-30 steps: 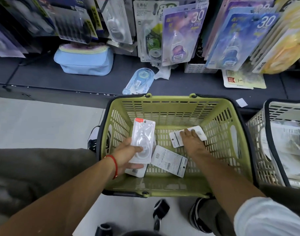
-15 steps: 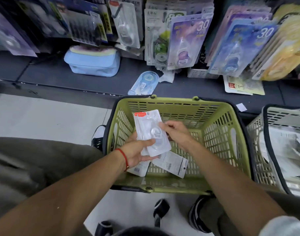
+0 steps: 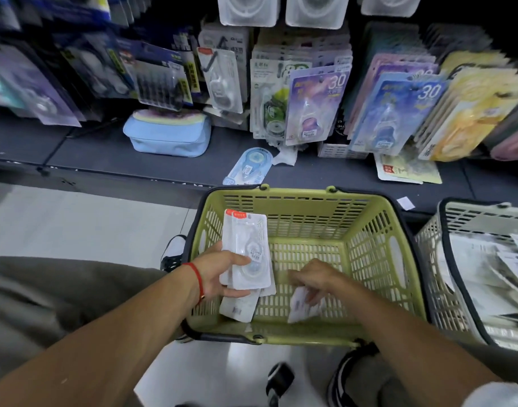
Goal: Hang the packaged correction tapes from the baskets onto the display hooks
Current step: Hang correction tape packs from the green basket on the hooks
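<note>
My left hand [image 3: 219, 274] grips a small stack of packaged correction tapes [image 3: 249, 248], white cards with red top tabs, held upright over the left side of the green basket [image 3: 304, 198]. Down inside the basket, my right hand [image 3: 316, 280] pinches another white pack [image 3: 301, 306], which is blurred. One more pack [image 3: 237, 306] lies on the basket floor under the left hand. Above, rows of hanging packs fill the display hooks [image 3: 313, 101].
A grey basket [image 3: 445, 230] with several packs stands to the right. On the dark shelf lie a loose blue correction tape [image 3: 249, 165], a light blue pouch [image 3: 169, 136] and a flat yellow card [image 3: 407, 168]. My shoes show at the bottom.
The right hand added a pack to the left hand's stack, then dropped back into the basket and took hold of another pack. The camera tilted up toward the hooks.
</note>
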`<state>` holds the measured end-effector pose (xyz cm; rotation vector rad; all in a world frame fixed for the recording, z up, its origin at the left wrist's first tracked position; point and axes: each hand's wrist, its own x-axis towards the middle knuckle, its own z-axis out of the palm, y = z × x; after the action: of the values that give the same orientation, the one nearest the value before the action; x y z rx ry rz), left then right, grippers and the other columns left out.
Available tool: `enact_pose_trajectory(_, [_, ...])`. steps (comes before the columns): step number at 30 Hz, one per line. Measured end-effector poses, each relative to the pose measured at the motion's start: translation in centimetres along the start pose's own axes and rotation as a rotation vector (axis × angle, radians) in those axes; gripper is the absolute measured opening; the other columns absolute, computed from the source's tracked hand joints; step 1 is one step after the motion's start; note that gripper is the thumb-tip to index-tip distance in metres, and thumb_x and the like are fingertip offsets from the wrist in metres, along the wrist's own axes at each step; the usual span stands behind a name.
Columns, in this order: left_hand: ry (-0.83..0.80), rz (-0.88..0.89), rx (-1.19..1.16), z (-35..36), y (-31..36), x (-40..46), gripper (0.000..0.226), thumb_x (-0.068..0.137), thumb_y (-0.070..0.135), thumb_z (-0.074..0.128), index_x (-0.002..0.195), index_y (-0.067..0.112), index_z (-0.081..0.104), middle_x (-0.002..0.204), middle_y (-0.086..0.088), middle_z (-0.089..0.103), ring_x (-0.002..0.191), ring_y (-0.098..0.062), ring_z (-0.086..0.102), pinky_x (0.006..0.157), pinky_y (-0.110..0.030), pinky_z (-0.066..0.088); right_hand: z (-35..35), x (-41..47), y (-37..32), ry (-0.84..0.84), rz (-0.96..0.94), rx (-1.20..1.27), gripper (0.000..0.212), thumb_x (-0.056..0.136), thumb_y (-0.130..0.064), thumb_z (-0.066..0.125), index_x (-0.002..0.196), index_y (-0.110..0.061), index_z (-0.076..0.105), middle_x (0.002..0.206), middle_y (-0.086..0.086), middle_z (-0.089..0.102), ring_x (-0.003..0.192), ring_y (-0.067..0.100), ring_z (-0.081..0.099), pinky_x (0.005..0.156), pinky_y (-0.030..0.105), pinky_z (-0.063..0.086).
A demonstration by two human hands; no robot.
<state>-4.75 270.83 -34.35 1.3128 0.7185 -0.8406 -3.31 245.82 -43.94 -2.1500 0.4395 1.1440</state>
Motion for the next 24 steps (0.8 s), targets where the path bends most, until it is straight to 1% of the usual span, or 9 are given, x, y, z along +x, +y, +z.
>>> enact_pose_trajectory(2, [0.011,0.001,0.062,0.3,0.6,-0.5,0.049,0.09,-0.002,0.075,0.128,0.025,0.061,0.13,-0.011,0.066,0.114,-0.039,0.065,0.081,-0.064,0.061,-2.1,-2.1,0.2,0.002,-0.124,-0.167,0.015,0.091,-0.024,0.08,0.083,-0.012,0.073,0.081,0.007,0.076,0.066,0.016,0.074,0.074,0.04,0.067])
enact_pose_trajectory(4, [0.051,0.042,0.111,1.1,0.8,-0.9,0.047,0.089,-0.003,0.075,0.124,0.023,0.06,0.128,-0.01,0.065,0.111,-0.037,0.064,0.076,-0.061,0.063,-4.5,-4.6,-0.2,0.046,-0.262,-0.269,0.013,0.088,-0.014,0.079,0.084,-0.02,0.068,0.088,-0.004,0.068,0.078,0.008,0.064,0.079,0.037,0.061])
enact_pose_trajectory(7, [0.089,0.165,0.093,3.1,0.7,-1.6,0.044,0.093,-0.001,0.073,0.126,0.022,0.055,0.129,-0.009,0.065,0.111,-0.036,0.067,0.077,-0.059,0.063,-8.7,-9.6,-1.5,0.182,-0.506,-0.321,0.03,0.087,-0.015,0.081,0.1,-0.031,0.059,0.108,-0.009,0.054,0.092,0.0,0.054,0.082,0.022,0.048])
enact_pose_trajectory(9, [0.051,0.249,0.041,4.8,1.1,-2.5,0.042,0.096,0.005,0.073,0.127,0.025,0.052,0.13,-0.006,0.066,0.11,-0.033,0.069,0.083,-0.06,0.062,-11.5,-12.8,-2.5,0.303,-0.622,-0.331,0.038,0.088,-0.017,0.08,0.1,-0.04,0.052,0.109,-0.011,0.046,0.081,-0.004,0.05,0.075,0.02,0.041])
enact_pose_trajectory(11, [-0.053,0.33,-0.057,6.7,2.4,-3.7,0.041,0.097,0.009,0.072,0.13,0.025,0.053,0.13,-0.004,0.069,0.107,-0.03,0.072,0.08,-0.056,0.063,-13.8,-15.8,-4.0,0.372,-0.703,-0.264,0.042,0.088,-0.02,0.079,0.1,-0.044,0.047,0.111,-0.008,0.042,0.073,0.004,0.049,0.071,0.025,0.044])
enact_pose_trajectory(14, [-0.257,0.459,-0.179,9.4,5.7,-6.2,0.044,0.098,0.011,0.07,0.135,0.029,0.055,0.127,-0.003,0.075,0.107,-0.032,0.076,0.077,-0.055,0.063,-16.0,-19.2,-6.4,0.428,-0.797,-0.103,0.047,0.087,-0.021,0.077,0.104,-0.049,0.044,0.123,-0.003,0.043,0.092,0.031,0.058,0.079,0.038,0.053])
enact_pose_trajectory(17, [-0.302,0.633,-0.171,11.0,9.9,-8.5,0.045,0.099,0.01,0.068,0.136,0.031,0.053,0.127,0.002,0.075,0.108,-0.03,0.076,0.079,-0.056,0.063,-17.7,-21.3,-8.4,0.482,-0.908,0.2,0.072,0.089,-0.005,0.078,0.124,-0.054,0.038,0.138,-0.005,0.045,0.092,0.025,0.072,0.07,0.034,0.059])
enact_pose_trajectory(20, [-0.339,0.768,-0.107,11.6,14.2,-10.4,0.046,0.099,0.01,0.067,0.138,0.03,0.052,0.129,0.003,0.074,0.109,-0.028,0.076,0.077,-0.051,0.064,-18.8,-22.3,-10.3,0.514,-0.93,0.529,0.084,0.091,-0.003,0.078,0.149,-0.041,0.031,0.139,-0.014,0.053,0.092,0.007,0.075,0.077,0.026,0.061])
enact_pose_trajectory(24, [-0.392,0.912,0.02,12.0,19.2,-12.7,0.047,0.098,0.013,0.07,0.137,0.03,0.051,0.127,0.004,0.074,0.109,-0.028,0.076,0.078,-0.051,0.064,-19.7,-22.7,-12.5,0.479,-0.925,0.774,0.026,0.1,-0.016,0.068,0.126,-0.011,0.069,0.115,0.006,0.079,0.112,0.026,0.074,0.1,0.041,0.058])
